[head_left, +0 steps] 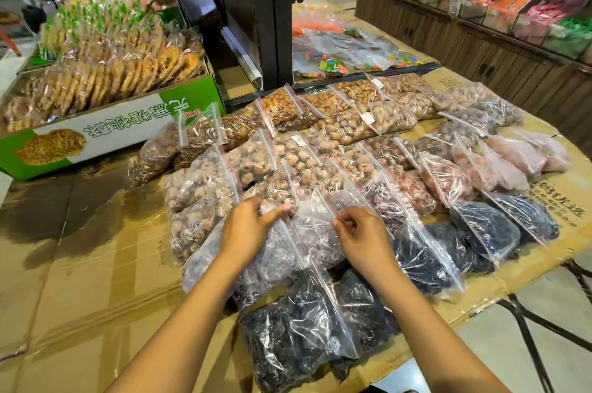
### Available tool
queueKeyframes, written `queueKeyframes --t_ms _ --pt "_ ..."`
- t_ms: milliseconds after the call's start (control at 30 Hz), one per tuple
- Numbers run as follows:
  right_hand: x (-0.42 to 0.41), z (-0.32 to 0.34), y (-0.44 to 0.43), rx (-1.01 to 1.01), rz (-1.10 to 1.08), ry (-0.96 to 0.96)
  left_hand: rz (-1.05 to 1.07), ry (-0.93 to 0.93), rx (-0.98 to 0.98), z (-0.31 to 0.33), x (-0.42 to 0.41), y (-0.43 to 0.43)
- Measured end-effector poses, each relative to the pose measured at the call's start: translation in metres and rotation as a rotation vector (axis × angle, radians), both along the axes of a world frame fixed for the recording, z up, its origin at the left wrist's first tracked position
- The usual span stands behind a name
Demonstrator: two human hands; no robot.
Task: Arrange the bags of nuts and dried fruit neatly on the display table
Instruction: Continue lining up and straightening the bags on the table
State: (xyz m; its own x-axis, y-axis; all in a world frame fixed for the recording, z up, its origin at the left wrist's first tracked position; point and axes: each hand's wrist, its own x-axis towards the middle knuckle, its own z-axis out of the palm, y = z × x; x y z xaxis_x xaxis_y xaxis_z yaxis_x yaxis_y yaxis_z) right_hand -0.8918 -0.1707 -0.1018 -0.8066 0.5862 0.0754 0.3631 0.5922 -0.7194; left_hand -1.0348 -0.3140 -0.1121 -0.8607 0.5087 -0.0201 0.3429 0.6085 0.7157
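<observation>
Clear zip bags of nuts and dried fruit lie in overlapping rows on the cardboard-covered display table. Brown nut bags fill the far rows, pink dried fruit bags lie at the right, and black dried fruit bags lie nearest me. In the middle lies a purplish-brown bag. My left hand rests flat on its left side, thumb stretched toward the zip edge. My right hand pinches the bag's top corner between curled fingers.
A green and white carton of packed biscuits stands at the back left. A black shelf post rises behind the rows, with candy bags beyond. Wooden snack bins line the right. Black metal table legs show at the lower right.
</observation>
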Motion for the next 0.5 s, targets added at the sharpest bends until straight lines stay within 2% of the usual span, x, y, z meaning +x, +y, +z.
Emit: queueKeyframes --t_ms 67,167,267,367,433,500 --pt "0.003 0.0 0.0 0.04 -0.003 0.002 0.008 0.009 -0.011 0.001 0.0 0.001" --pt "0.01 0.005 0.005 0.082 -0.082 0.039 -0.125 -0.038 -0.047 0.009 0.007 0.003" --pt "0.026 0.01 0.021 0.174 -0.232 0.038 -0.187 0.195 -0.031 0.018 0.023 -0.013" --pt "0.054 0.008 0.034 0.257 -0.329 0.148 -0.26 0.364 0.122 0.015 0.051 -0.044" --pt "0.075 -0.002 0.032 0.326 -0.301 0.155 -0.344 0.436 0.139 0.003 0.075 -0.062" --pt "0.091 -0.016 0.024 0.321 -0.229 0.063 -0.453 0.487 0.132 -0.014 0.096 -0.076"
